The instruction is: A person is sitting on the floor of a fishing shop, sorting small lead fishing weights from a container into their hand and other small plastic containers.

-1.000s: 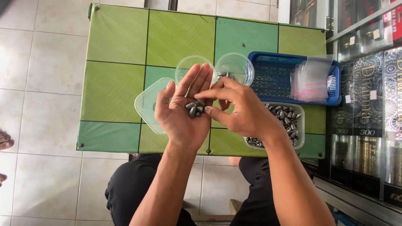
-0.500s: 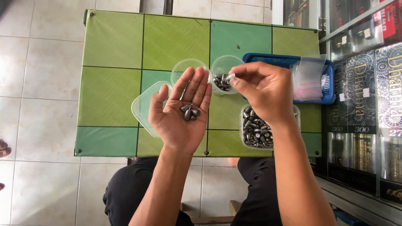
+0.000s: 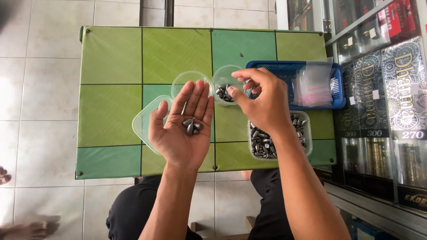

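Observation:
My left hand (image 3: 180, 129) lies palm up over the green tiled table (image 3: 111, 111), with a few small grey metal weights (image 3: 191, 126) resting in its palm. My right hand (image 3: 262, 100) hovers beside a small round clear cup (image 3: 225, 86) that holds several of the same weights, its thumb and fingers curled; whether it pinches one is hidden. A rectangular clear tub (image 3: 307, 138) full of grey weights sits under my right wrist. An empty round clear cup (image 3: 184, 82) and a clear lid (image 3: 142, 122) lie behind my left hand.
A blue plastic basket (image 3: 267, 66) with small clear bags (image 3: 313, 84) stands at the table's right edge. A glass display case (image 3: 382, 111) with boxed goods runs along the right. White floor tiles surround the table; another person's foot (image 3: 4, 175) shows at far left.
My right hand left my left palm, moved up and right to the round cup with weights, and now hovers at its rim. The left hand stays open with fewer weights.

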